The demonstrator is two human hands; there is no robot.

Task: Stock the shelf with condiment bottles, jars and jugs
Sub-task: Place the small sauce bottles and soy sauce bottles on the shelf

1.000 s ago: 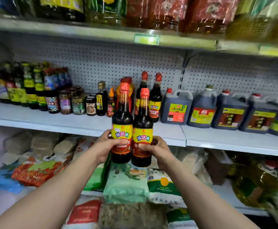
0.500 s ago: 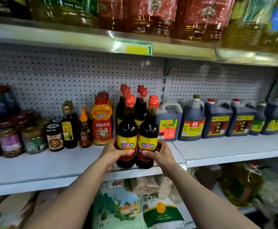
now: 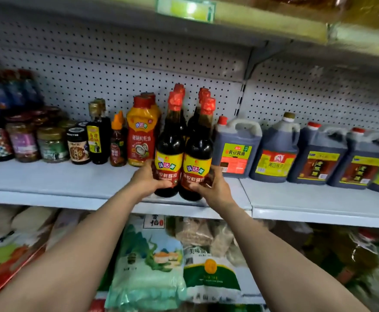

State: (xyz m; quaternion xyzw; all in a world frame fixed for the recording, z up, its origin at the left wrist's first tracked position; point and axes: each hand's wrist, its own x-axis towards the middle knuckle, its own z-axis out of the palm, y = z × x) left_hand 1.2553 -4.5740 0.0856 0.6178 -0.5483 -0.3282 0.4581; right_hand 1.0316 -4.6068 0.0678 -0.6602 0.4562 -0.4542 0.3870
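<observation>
Left hand [image 3: 146, 180] grips the left soy sauce bottle [image 3: 169, 154]; right hand [image 3: 213, 188] grips the right soy sauce bottle [image 3: 198, 158]. Both upright, touching, at front of the middle shelf [image 3: 71, 183], w/ 2 like bottles behind. Orange oyster sauce bottle [image 3: 141, 131] just left; dark jugs [image 3: 237, 149] to the right; jars [image 3: 51, 144] farther left.

Lower tier: pale green rice bag [image 3: 149, 270] beside white-green bag [image 3: 209, 274]; red packet [image 3: 8, 266] at left. Perforated back panel [image 3: 116, 73].
</observation>
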